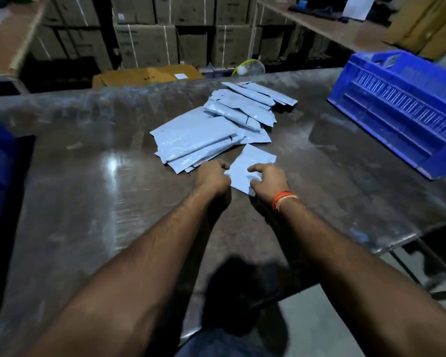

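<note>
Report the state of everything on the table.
pouch: lying on the table, held at two edges.
left hand: grips the pouch's left edge.
right hand: grips the pouch's near corner.
pile: loose, overlapping, untouched.
crate: upright on the table's right side.

The left forearm (144, 256) and right forearm (345, 253) are bare all the way from the lower frame edge to the left hand (213, 177) and right hand (267, 180), with fine hair along both. A band (283, 199) of orange thread circles the right wrist, wound in several strands, some of them paler than the rest. Between the arms at the bottom edge shows a blurred patch of dark blue trousers (216, 343), the cloth looking like denim
</note>
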`<state>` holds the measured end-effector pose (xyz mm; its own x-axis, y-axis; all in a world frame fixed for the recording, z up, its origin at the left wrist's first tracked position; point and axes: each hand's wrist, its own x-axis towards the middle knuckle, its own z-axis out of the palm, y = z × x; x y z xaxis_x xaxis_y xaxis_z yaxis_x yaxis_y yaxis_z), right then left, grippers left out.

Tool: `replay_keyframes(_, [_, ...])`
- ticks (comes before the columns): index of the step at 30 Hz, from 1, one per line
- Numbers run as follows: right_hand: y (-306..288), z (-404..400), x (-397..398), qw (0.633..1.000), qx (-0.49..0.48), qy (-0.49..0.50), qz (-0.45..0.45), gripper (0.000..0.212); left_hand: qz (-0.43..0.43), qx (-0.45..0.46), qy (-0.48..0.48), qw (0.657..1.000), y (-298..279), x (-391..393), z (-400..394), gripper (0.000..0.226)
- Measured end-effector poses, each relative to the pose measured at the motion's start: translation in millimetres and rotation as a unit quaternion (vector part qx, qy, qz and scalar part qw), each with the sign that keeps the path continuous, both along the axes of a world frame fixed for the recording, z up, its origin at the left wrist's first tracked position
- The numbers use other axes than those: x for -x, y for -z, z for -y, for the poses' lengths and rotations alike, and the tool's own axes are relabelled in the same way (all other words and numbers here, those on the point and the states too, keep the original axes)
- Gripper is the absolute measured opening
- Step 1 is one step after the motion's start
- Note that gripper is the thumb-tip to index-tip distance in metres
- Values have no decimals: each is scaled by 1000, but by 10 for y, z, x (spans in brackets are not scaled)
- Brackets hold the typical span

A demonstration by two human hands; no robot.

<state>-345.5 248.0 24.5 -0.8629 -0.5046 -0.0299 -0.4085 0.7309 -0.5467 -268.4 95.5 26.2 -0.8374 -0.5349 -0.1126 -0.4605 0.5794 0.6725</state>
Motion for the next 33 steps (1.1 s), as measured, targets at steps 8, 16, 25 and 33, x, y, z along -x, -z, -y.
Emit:
replay_keyframes(8, [154,91,866,999,-7,49,14,46,42,16,-33,998,277,431,-140,29])
replay_keyframes(16, [279,-5,1360,994,15,-19,102,60,57,63,-106,991,248,550,-561,41])
replay_keyframes(25, [-55,-605,1421,905,260,-32,335,16,-66,-93,-228,967,56,634,-1146,8])
replay_keyframes(33, [-413,-828,1091,809,285,-126,499,53,-218,-444,-283,822,-468,654,-1391,57])
